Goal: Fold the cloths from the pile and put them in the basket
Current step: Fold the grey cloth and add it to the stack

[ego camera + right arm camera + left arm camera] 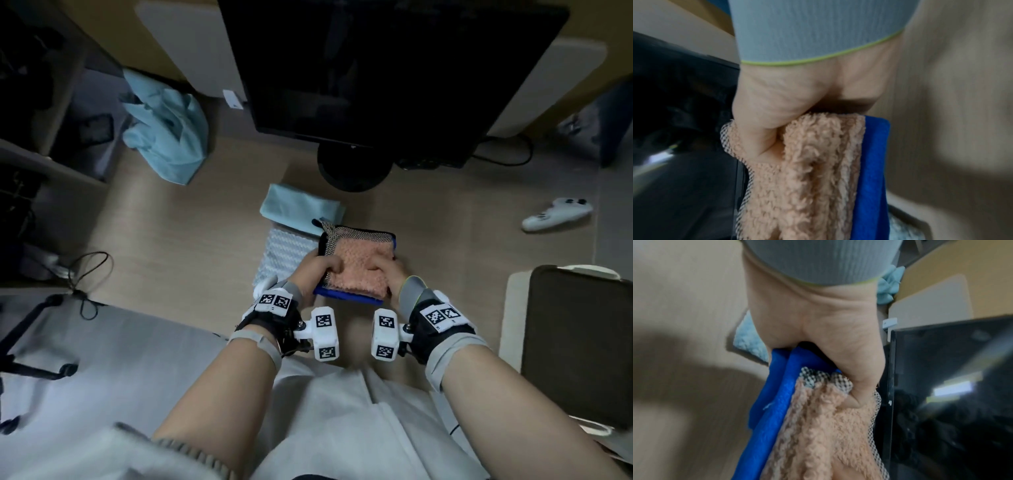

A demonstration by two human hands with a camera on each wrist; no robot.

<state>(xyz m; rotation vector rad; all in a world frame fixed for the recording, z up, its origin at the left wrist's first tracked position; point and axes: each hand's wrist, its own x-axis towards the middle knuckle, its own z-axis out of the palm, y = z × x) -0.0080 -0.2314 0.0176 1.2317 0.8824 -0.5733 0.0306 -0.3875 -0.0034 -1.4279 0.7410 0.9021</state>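
Note:
Both hands hold one stack of folded cloths over the desk. A fluffy peach cloth (356, 270) lies on top, a black-and-white checked mesh cloth (356, 236) under it, and a blue cloth (346, 297) at the bottom. My left hand (320, 274) grips the stack's left edge, thumb on the peach cloth (828, 434) and fingers hidden below the blue cloth (772, 402). My right hand (385, 275) grips the right edge of the peach cloth (807, 170) and blue cloth (871, 162) the same way. The dark basket (512, 318) stands at the right.
A folded light blue cloth (301, 209) and a white zigzag-patterned cloth (284, 253) lie on the desk left of the stack. A crumpled light blue cloth pile (164, 137) sits at the far left. A black monitor (376, 68) stands behind, a white controller (555, 214) to the right.

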